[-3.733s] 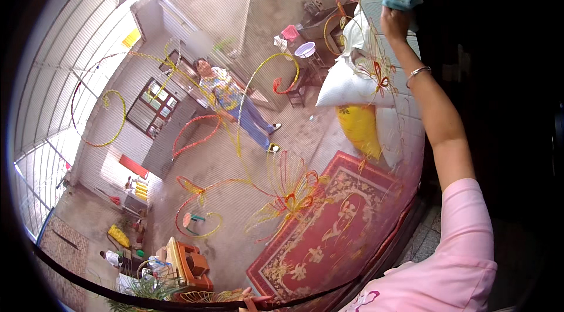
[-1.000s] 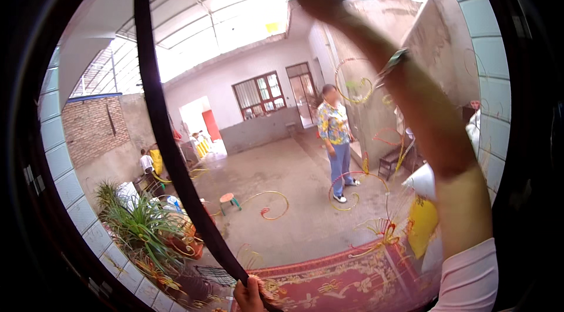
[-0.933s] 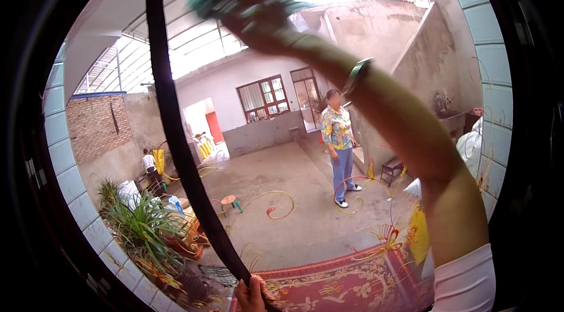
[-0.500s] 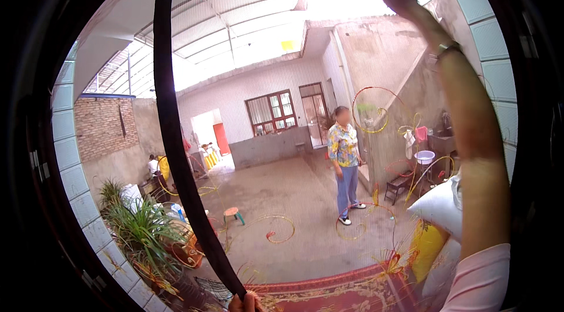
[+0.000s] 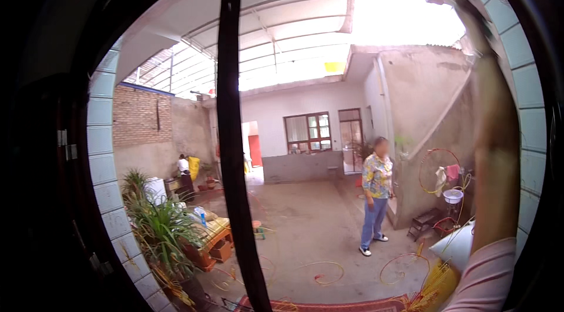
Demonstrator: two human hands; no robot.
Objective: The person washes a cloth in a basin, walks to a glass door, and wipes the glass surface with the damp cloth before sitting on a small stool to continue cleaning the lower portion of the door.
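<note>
My right arm is raised along the right side, and its hand (image 5: 470, 9) is up near the ceiling edge at the upper right. The hand is smeared by motion, so its fingers and anything in them cannot be made out. A see-through mesh curtain hangs before me, with a red and yellow curl (image 5: 405, 269) as part of its pattern. A long dark strip (image 5: 232, 106) runs down it from top to bottom. My left hand is out of view.
Beyond the mesh, a person (image 5: 376, 188) in a patterned shirt stands in the courtyard. Potted green plants (image 5: 161, 224) are at the left, beside a low wooden table (image 5: 214, 235). A white sack (image 5: 455, 247) and a yellow sack (image 5: 440, 282) lie at the right. Another person (image 5: 184, 171) is far left.
The view has swung, shifting the scene right and down. My right hand has moved further right and lower in the picture. My left hand, earlier at the dark strip's lower end, has left the view.
</note>
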